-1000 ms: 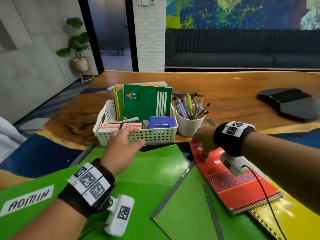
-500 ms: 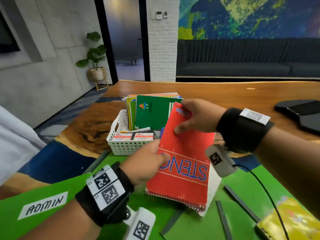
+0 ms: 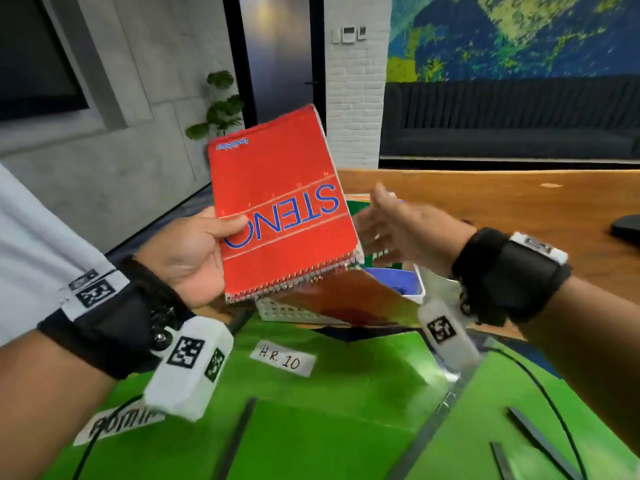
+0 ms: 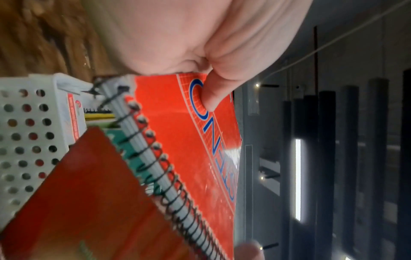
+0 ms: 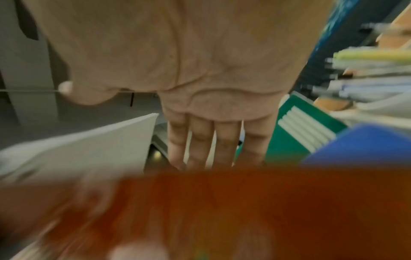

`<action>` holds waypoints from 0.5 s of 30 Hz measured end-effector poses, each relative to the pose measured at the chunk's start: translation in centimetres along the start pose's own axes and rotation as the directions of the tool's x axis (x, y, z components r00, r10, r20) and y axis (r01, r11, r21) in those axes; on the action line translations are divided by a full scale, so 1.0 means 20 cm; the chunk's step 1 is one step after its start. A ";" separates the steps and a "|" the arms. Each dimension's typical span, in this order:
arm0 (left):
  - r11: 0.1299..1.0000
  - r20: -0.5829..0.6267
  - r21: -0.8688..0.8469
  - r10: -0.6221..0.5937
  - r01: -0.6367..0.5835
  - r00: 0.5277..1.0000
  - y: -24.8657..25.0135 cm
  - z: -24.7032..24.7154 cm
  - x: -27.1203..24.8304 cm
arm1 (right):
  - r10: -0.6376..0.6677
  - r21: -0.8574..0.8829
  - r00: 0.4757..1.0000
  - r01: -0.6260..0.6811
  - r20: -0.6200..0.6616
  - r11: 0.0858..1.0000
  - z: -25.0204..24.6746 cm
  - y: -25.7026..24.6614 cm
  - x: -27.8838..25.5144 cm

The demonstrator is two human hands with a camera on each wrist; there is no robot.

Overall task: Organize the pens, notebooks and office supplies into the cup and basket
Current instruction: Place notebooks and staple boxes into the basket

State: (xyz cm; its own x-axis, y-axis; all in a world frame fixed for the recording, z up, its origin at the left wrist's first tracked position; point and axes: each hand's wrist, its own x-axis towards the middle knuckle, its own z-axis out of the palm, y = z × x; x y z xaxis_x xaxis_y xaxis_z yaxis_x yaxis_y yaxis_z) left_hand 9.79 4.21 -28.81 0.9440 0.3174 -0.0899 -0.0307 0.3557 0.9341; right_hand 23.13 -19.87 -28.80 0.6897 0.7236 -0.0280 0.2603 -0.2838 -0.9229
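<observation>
We pinch the light, floppy steno notebook [image 3: 282, 209] by its side edge with our left hand [image 3: 187, 252], right hand [image 3: 398, 230] spread flat behind, best gripped near the stiff spiral.

Red notebook [image 3: 282, 216] cover: "STENO", upside down
Green folder [image 3: 346, 393] label: "H.R. 10"
Nearer folder [image 3: 114, 445] label: "ADMIN", partly hidden

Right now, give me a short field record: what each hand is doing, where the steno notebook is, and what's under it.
left hand: holds the red steno notebook, thumb on its front cover
right hand: fingers straight, beside the notebook, holding nothing
notebook: raised upright, spiral edge down, one cover hanging open below
white basket: behind and below the notebook, mostly hidden
green folders: flat in front, labelled H.R. 10
</observation>
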 end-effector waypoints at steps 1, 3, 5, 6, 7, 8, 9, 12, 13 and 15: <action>0.999 -0.018 -0.033 0.009 -0.009 1.000 0.00 0.00 0.00 | -0.018 -0.007 0.994 0.019 0.105 1.000 0.06 0.01 -0.04; 0.997 -0.072 -0.078 -0.001 -0.004 0.997 -0.02 0.01 0.01 | -0.069 -0.033 0.966 0.080 0.250 0.996 0.15 0.02 -0.11; 0.995 -0.110 -0.093 -0.040 0.030 0.993 -0.02 0.02 0.01 | -0.114 -0.209 0.968 0.162 0.223 0.964 0.20 0.01 -0.13; 0.995 -0.126 -0.081 -0.066 0.056 0.990 -0.03 0.02 0.01 | -0.161 -0.339 0.977 0.199 0.137 0.919 0.20 0.01 -0.13; 0.995 -0.144 -0.058 -0.085 0.078 0.986 -0.03 0.01 0.03 | -0.219 -0.431 0.975 0.218 0.048 0.875 0.19 0.01 -0.11; 0.995 -0.156 -0.011 -0.096 0.095 0.983 -0.04 0.01 0.02 | -0.277 -0.467 0.961 0.239 -0.013 0.851 0.18 0.01 -0.11; 0.992 -0.127 0.004 -0.122 0.124 0.984 -0.05 0.01 0.02 | -0.327 -0.461 0.944 0.270 -0.046 0.845 0.17 0.01 -0.10; 0.973 -0.047 0.102 -0.201 0.205 0.978 -0.06 -0.01 -0.03 | -0.445 -0.482 0.884 0.330 -0.144 0.812 0.17 0.01 -0.09; 0.964 -0.064 0.113 -0.234 0.240 0.970 -0.07 -0.02 0.00 | -0.487 -0.501 0.853 0.344 -0.188 0.795 0.18 0.00 -0.09; 0.940 -0.056 0.164 -0.295 0.301 0.954 -0.08 -0.02 -0.03 | -0.605 -0.552 0.754 0.398 -0.258 0.732 0.19 -0.02 -0.08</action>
State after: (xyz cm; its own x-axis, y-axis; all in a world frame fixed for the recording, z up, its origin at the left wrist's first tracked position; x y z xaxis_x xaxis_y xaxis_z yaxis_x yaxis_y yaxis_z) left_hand 9.21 3.84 -30.46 0.8911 0.2468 -0.3809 0.3088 0.2854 0.9073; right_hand 19.33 -18.50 -29.84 0.5366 0.5548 0.6358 0.8386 -0.2670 -0.4748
